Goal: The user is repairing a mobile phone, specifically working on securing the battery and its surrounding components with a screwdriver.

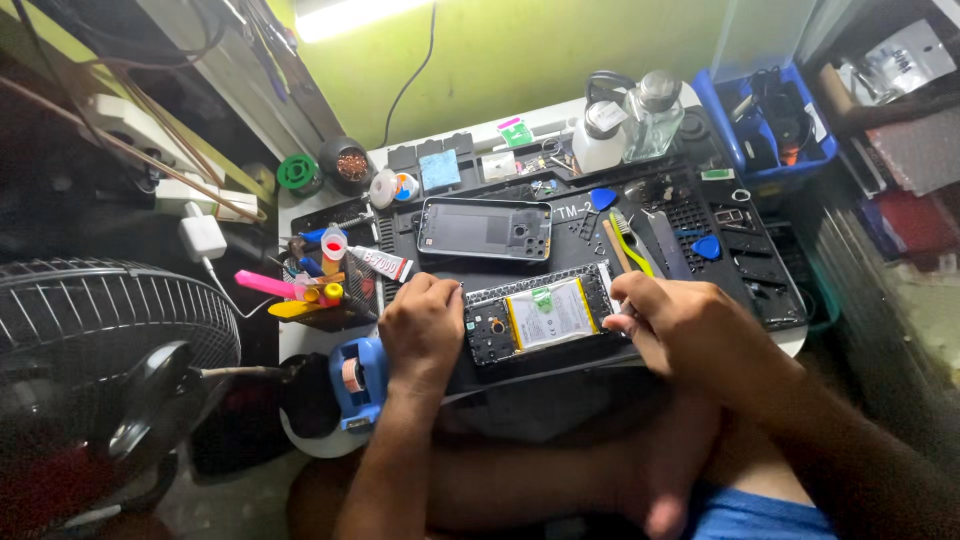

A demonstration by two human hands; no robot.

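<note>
An opened phone [540, 315] lies on a black work mat [600, 250], its white battery and circuit board exposed. My left hand [422, 330] rests curled on the phone's left end, pressing it down. My right hand [680, 325] sits at the phone's right end with fingers pinched together; whether a small tool is between them is too small to tell. The phone's removed back cover [485, 228] lies just beyond on the mat.
A glass bottle [655, 115] and a white bottle [598, 135] stand at the back. Blue picks [603, 198], a brush and a tube [380, 263] lie on the mat. A blue tape dispenser [358, 380] and a fan [100, 360] sit left; a blue bin [775, 125] right.
</note>
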